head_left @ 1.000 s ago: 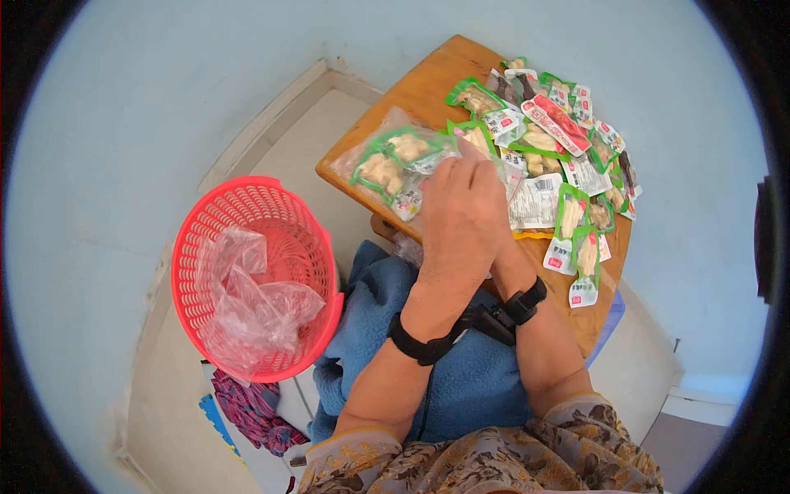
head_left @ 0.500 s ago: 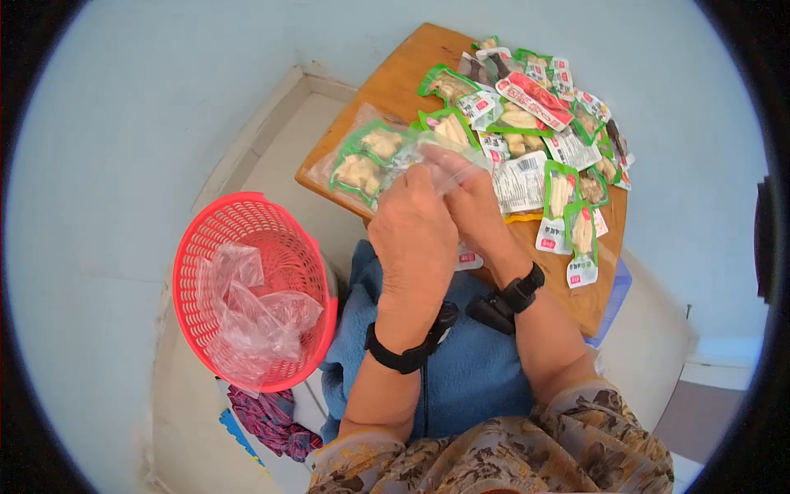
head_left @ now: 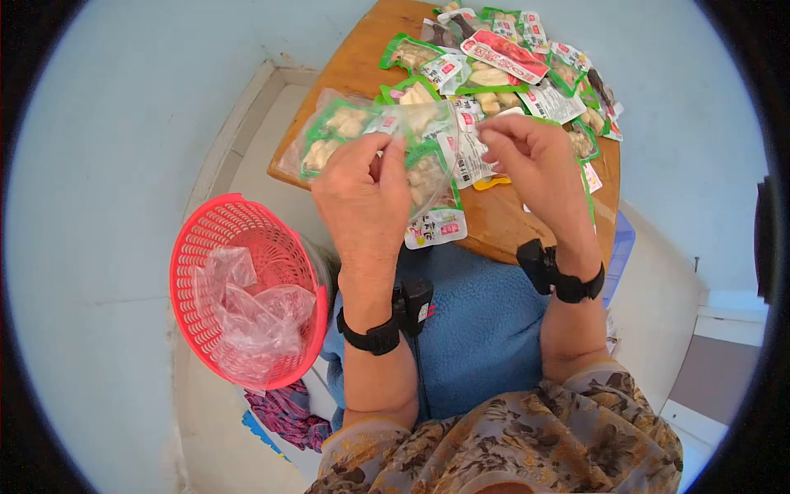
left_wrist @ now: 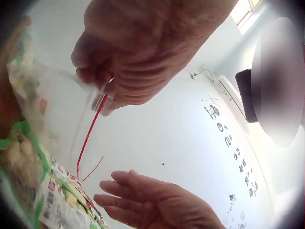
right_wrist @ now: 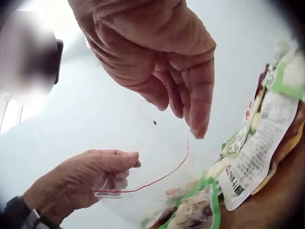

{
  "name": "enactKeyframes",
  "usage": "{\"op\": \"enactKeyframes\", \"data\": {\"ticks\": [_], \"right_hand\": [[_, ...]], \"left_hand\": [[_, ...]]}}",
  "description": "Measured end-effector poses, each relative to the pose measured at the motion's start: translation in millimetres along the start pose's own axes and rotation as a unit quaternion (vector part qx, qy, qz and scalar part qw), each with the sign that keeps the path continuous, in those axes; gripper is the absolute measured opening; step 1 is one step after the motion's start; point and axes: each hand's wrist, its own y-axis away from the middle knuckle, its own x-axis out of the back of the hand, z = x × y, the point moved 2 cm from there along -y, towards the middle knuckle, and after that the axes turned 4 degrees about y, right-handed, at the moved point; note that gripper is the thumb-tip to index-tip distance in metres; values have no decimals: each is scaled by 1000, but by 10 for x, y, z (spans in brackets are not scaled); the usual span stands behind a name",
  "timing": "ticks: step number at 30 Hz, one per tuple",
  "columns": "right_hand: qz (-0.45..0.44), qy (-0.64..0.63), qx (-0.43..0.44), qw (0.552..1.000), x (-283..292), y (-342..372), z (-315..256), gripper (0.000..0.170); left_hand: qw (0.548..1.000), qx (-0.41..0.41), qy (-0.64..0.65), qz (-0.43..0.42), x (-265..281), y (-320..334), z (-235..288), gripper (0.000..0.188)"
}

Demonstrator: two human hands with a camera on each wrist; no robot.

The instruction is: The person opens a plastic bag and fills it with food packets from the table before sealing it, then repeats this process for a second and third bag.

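Note:
My left hand [head_left: 362, 198] pinches the mouth of a clear zip bag [left_wrist: 52, 81] between thumb and fingers. A thin red strip runs along the bag's opening and curves away from that hand in both wrist views. Several green-edged food packets [head_left: 344, 122] with pale pieces lie inside, on the table's left side. My right hand [head_left: 539, 169] is raised to the right of the bag, its fingers loosely bent and holding nothing. In the right wrist view, its fingertips [right_wrist: 199, 132] are close above the strip's end. Another green-edged packet [head_left: 436, 229] lies at the table's front edge.
Many sealed food packets [head_left: 547, 103] and a red one [head_left: 504, 56] are heaped on the wooden table [head_left: 350, 51]. A red plastic basket [head_left: 188, 305] holding crumpled clear bags [head_left: 255, 313] stands at the left. Patterned cloth [head_left: 288, 416] lies below it.
The hands, together over the bag earlier, have moved apart: left hand leftward with the bag's edge, right hand rightward off the bag. The bag's mouth is spread and the front packet is more exposed.

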Motion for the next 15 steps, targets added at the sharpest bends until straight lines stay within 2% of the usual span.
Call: {"op": "enactKeyframes", "data": {"ticks": [1, 2, 4, 5, 7, 8, 9, 11, 15], "right_hand": [[-4, 117, 47, 992, 29, 53, -35, 25], [-1, 117, 45, 992, 21, 113, 0, 25], [-45, 211, 145, 966, -51, 239, 49, 25], [-43, 211, 144, 966, -74, 284, 48, 25], [-85, 273, 65, 956, -199, 332, 27, 25], [-61, 295, 57, 952, -256, 342, 22, 32], [-61, 295, 57, 952, -306, 354, 39, 32], [-41, 371, 31, 927, -371, 368, 84, 42], [-40, 372, 34, 927, -378, 284, 95, 48]], "left_hand": [[1000, 6, 10, 10, -5, -8, -3, 8], [1000, 13, 22, 19, -12, -14, -7, 8], [999, 18, 23, 22, -12, -30, -23, 8], [999, 23, 22, 28, -10, -36, -30, 8], [998, 32, 35, 37, -19, -40, -35, 8], [997, 42, 49, 46, -20, -36, -41, 9], [997, 42, 49, 46, -25, -33, -46, 9], [996, 32, 53, 56, -27, -28, -53, 8], [998, 24, 38, 54, -19, -30, -14, 8]]}}
